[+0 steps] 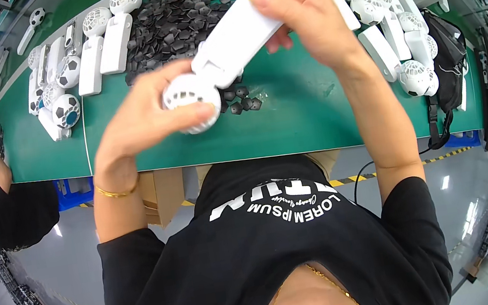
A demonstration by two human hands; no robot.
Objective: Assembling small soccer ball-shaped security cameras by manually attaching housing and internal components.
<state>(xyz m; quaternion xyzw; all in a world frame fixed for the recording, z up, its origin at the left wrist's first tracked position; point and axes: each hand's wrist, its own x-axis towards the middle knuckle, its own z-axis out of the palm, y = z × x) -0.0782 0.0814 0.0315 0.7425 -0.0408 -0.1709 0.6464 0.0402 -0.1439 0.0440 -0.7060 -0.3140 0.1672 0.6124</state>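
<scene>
Both my hands hold one white plastic device (236,37) above the table: a long box-shaped body hinged to a round, football-patterned ball head (190,100) with open slots. My left hand (147,107) is closed round the ball, its thumb lying across the front. At the upper end of the body, my right hand (305,12) grips it between thumb and fingers. Beneath and behind the device lies a big heap of small black panels (174,32), partly hidden by it. Several loose black pieces (242,98) lie just right of the ball.
On the green table (291,126), white devices with black-patterned balls (66,110) stand at the left. More plain white devices (379,51) are piled at the right, beside a black backpack (449,56). A co-worker (9,202) sits at the far left. A cardboard box (164,194) stands below the table edge.
</scene>
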